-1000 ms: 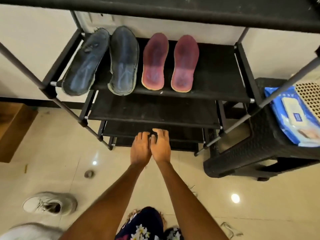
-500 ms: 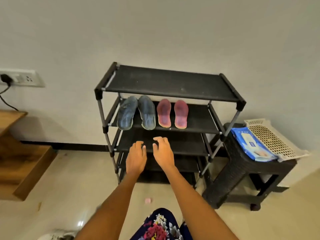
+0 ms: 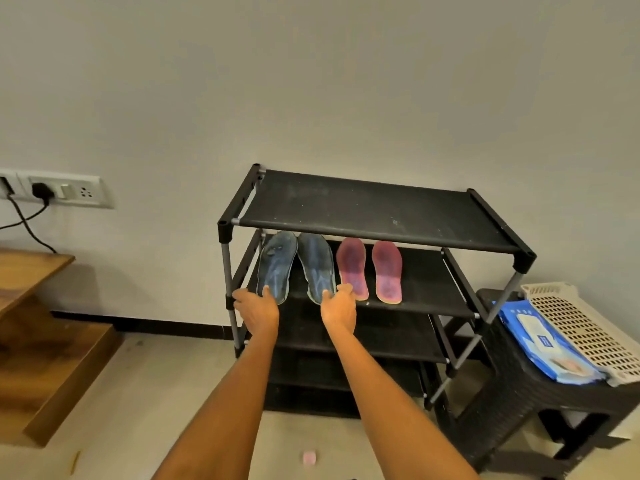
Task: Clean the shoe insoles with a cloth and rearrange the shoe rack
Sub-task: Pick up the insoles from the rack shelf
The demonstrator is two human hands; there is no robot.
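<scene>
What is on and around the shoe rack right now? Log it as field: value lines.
rack: black shoe rack against the wall
second shelf: two blue insoles, two pink insoles, side by side
left hand: left hand open, at the left blue insole's near end
right hand: right hand open, at the near ends of the middle insoles
stool: black stool with blue wipes pack and cream basket
</scene>
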